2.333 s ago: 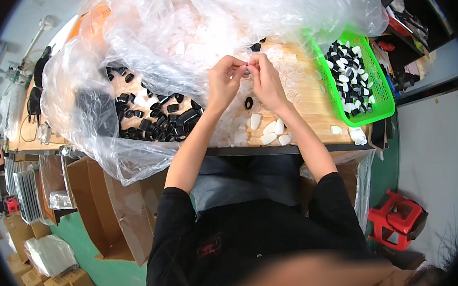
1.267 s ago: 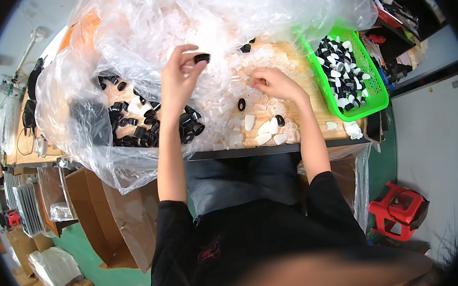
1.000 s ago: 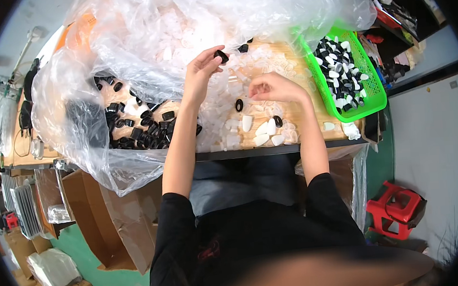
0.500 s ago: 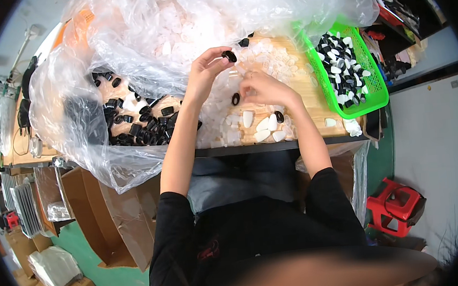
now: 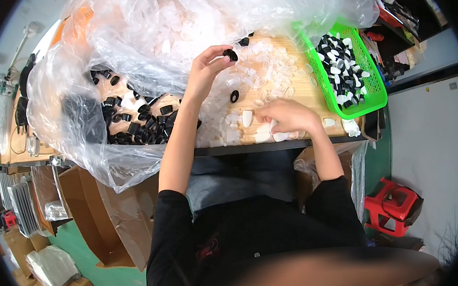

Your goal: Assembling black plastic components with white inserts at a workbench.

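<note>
Black caps (image 5: 131, 126) lie at left, blurred under the clear plastic bag (image 5: 95, 153). The left hand (image 5: 204, 72) is raised over the wooden table (image 5: 300, 91), fingertips pinched on a small black cap (image 5: 229, 55). Nearer, the right hand (image 5: 289, 117) rests curled on the translucent white pieces (image 5: 260, 132); its grip is hidden. A green basket (image 5: 368, 102) stands far right, partly bag-covered.

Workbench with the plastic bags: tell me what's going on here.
A seated person sorts small parts at a wooden workbench. The left hand pinches a small black plastic cap above the bench. The right hand rests on white translucent plastic pieces. A green plastic basket at the right holds black-and-white parts.
</note>
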Demonstrator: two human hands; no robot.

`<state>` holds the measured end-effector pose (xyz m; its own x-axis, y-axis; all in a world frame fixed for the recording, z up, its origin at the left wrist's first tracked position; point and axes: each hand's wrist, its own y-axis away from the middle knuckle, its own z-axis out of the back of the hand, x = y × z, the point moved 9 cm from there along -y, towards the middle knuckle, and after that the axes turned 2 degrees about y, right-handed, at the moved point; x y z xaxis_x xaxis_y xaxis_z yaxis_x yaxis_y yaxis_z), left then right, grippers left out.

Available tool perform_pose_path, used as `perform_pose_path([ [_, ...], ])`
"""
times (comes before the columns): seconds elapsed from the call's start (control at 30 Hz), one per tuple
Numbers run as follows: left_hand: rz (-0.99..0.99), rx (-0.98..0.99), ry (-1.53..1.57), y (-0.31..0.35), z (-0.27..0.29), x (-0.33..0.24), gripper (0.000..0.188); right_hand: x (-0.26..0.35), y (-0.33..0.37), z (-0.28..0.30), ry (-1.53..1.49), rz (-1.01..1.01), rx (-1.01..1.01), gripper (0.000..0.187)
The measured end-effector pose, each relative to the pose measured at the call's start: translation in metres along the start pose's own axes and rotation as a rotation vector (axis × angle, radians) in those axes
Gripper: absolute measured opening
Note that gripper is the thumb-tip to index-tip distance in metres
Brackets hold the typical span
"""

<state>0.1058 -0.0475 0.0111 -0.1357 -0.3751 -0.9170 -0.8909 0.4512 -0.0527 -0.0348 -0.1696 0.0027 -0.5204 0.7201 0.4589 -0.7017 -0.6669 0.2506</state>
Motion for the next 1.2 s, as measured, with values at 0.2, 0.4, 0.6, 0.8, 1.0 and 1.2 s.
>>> perform_pose_path([
  [0.2,0.018,0.009,0.040,0.001,-0.001,0.000,0.027,0.019,-0.004,0.057,-0.153,0.170,-0.352,0.026],
  [0.4,-0.070,0.030,0.138,0.002,-0.003,-0.006,0.027,-0.023,-0.023,0.115,-0.829,-0.027,-0.886,0.010],
  [0.6,-0.113,-0.022,0.178,0.005,0.000,-0.009,0.029,-0.005,-0.030,0.128,-0.318,0.010,-1.254,0.010],
  [0.8,-0.154,-0.041,0.163,0.006,0.004,-0.015,0.029,0.014,-0.020,0.124,0.006,0.097,-1.430,0.012],
  [1.0,-0.161,-0.004,0.142,0.004,-0.001,-0.019,0.031,0.019,-0.020,0.123,0.122,0.154,-1.397,0.015],
  [1.2,-0.148,0.000,0.139,0.005,0.001,-0.015,0.028,0.028,-0.020,0.121,0.283,0.187,-1.368,0.018],
])
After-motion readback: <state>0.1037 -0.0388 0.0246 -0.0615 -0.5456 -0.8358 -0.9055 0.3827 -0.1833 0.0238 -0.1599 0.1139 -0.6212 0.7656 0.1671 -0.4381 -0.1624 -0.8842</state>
